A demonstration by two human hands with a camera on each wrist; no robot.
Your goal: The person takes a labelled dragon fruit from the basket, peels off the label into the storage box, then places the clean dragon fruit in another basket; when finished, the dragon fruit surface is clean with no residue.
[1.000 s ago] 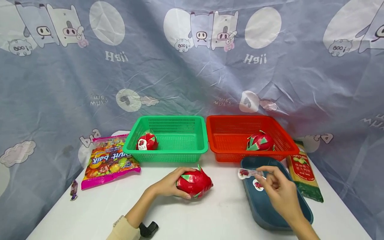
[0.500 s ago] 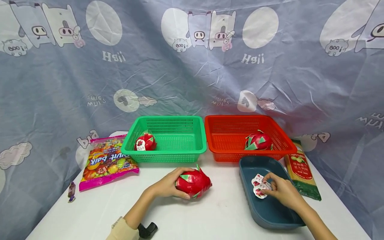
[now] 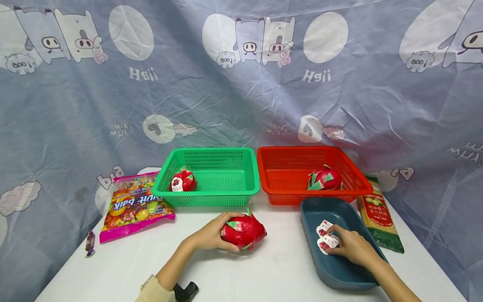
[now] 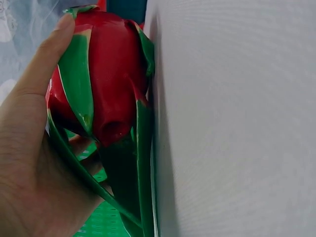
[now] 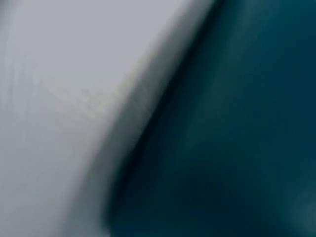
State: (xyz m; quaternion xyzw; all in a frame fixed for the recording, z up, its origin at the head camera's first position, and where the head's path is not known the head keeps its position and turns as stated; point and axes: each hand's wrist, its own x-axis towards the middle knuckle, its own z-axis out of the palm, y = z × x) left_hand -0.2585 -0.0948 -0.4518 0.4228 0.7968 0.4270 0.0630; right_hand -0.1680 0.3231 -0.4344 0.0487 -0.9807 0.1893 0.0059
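Note:
A glossy red dragon fruit (image 3: 243, 232) with green scales lies on the white table, front centre. My left hand (image 3: 211, 235) grips its left side, thumb in front; in the left wrist view the dragon fruit (image 4: 106, 74) fills the curve of the left hand (image 4: 34, 148). My right hand (image 3: 354, 247) reaches into the dark blue tray (image 3: 326, 272). Its thumb and index finger stand apart around a white fruit-picture label (image 3: 330, 240); I cannot tell whether they pinch it. A second label (image 3: 323, 227) lies just behind. The right wrist view is blurred, showing the tray wall (image 5: 237, 123).
At the back stand a green basket (image 3: 207, 200) holding a labelled dragon fruit (image 3: 188, 180) and a red basket (image 3: 279, 197) with another dragon fruit (image 3: 326, 179). A candy bag (image 3: 137, 205) and a wrapped candy (image 3: 90, 243) lie left. A green-gold packet (image 3: 381, 214) lies right.
My right hand has lowered the label it held above the tray, so two labels now lie together inside; its thumb and index finger have since spread. The left hand and its dragon fruit stay put.

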